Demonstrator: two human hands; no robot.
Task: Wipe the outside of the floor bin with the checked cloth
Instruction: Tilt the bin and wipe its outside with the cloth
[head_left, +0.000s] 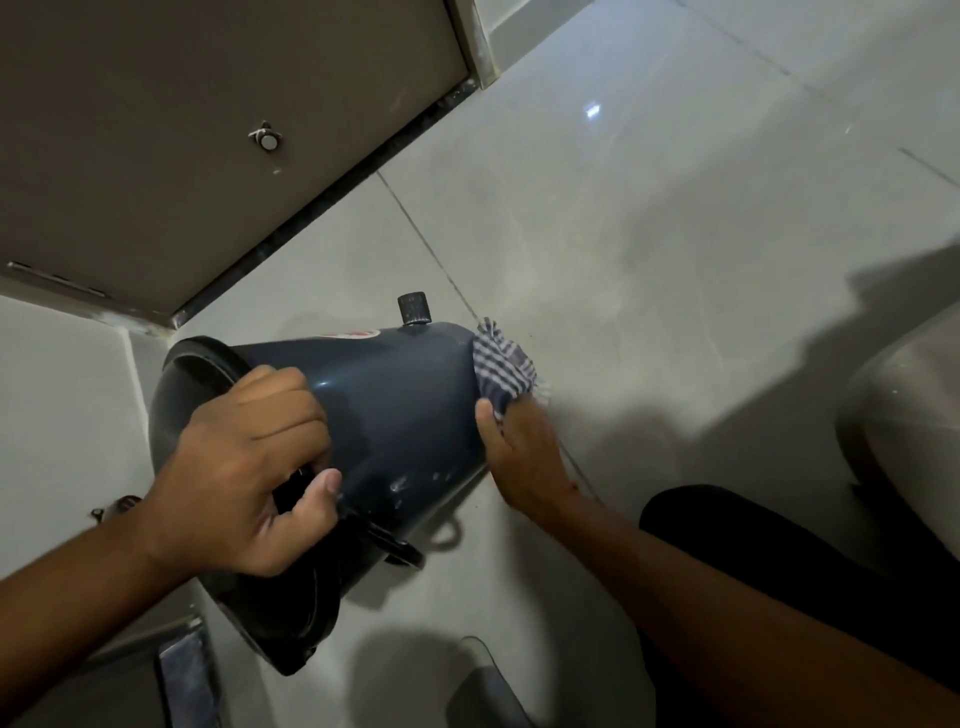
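The dark grey plastic floor bin (384, 410) is tipped on its side above the pale tiled floor (649, 234), glossy, with whitish smears low on its wall. The left hand (244, 467) is curled tight around its rim. The right hand (519, 447) presses the blue-and-white checked cloth (504, 369) against the base; its fingers are hidden behind the bin. A red label near the top is only partly visible.

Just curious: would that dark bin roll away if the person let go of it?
Probably. The bin is round, tapered and tipped on its side, so it would likely roll in a curve. The left hand tilts it alone, suggesting it is light. Its glossy plastic looks slippery.
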